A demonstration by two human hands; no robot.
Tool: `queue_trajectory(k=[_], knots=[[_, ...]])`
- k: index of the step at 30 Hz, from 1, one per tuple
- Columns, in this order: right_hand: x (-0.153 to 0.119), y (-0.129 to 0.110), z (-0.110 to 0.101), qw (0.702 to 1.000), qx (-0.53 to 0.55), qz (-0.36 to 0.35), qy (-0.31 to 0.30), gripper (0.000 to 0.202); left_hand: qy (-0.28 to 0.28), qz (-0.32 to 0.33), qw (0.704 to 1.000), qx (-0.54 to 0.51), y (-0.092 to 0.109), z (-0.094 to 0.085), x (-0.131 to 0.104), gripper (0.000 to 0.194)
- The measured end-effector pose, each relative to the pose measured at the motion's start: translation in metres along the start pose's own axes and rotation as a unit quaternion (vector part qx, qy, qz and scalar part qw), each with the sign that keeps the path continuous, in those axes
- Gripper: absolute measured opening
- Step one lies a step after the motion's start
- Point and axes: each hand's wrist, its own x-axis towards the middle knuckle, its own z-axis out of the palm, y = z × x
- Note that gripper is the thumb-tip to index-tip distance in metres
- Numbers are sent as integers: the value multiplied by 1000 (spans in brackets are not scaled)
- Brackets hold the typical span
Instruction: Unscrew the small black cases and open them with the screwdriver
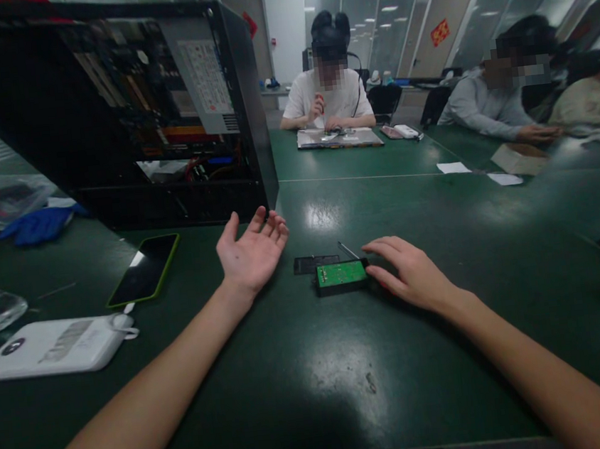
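A small black box with a green circuit board (341,273) exposed on top lies on the green table in front of me. Behind it rests a flat black cover (307,264), partly hidden by the box. A thin metal rod (348,250), perhaps a screwdriver shaft, slants out behind the box's right end. My right hand (409,270) is beside that end, thumb and fingers apart, fingertips at or just touching its edge. My left hand (254,252) lies palm up to the left of the box, fingers loosely spread, holding nothing.
An opened black computer case (251,115) towers at the left. Before it are a phone (147,269), a white power bank (60,347) and blue gloves (37,225). Across the table a person (327,100) works over a flat panel (342,138). Other people sit at right near a cardboard box (519,158).
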Motion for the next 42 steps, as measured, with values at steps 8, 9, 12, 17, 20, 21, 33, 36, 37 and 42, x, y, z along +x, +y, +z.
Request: queue_trajectory(k=[8,9,12,17,20,21,33,36,37,42], knots=[[3,-10,7,997,-12,-71,-18,43,1,21,1000,14,1,2,-2,51],[3,-11,8,997,-15,-75,-22,45,-1,23,999,31,1,2,-3,51],[4,-11,9,996,-23,-83,-35,50,-7,26,998,63,0,4,-3,58],[4,-13,8,995,-27,-83,-43,48,10,-1,997,71,3,5,-3,74],[4,-13,8,995,-21,-82,-44,47,-5,0,994,107,5,7,-7,83],[4,-12,8,996,-19,-82,-43,47,-17,3,992,124,6,8,-8,84],[4,-11,8,995,-15,-81,-56,47,-42,-26,982,185,-1,6,-8,86],[4,-11,8,994,-12,-85,-66,47,-39,-19,982,181,1,4,-8,85],[4,-11,8,994,-10,-87,-69,47,-43,-25,983,176,2,4,-9,85],[4,-13,9,993,-8,-91,-71,49,-55,-59,988,131,3,10,-13,87]])
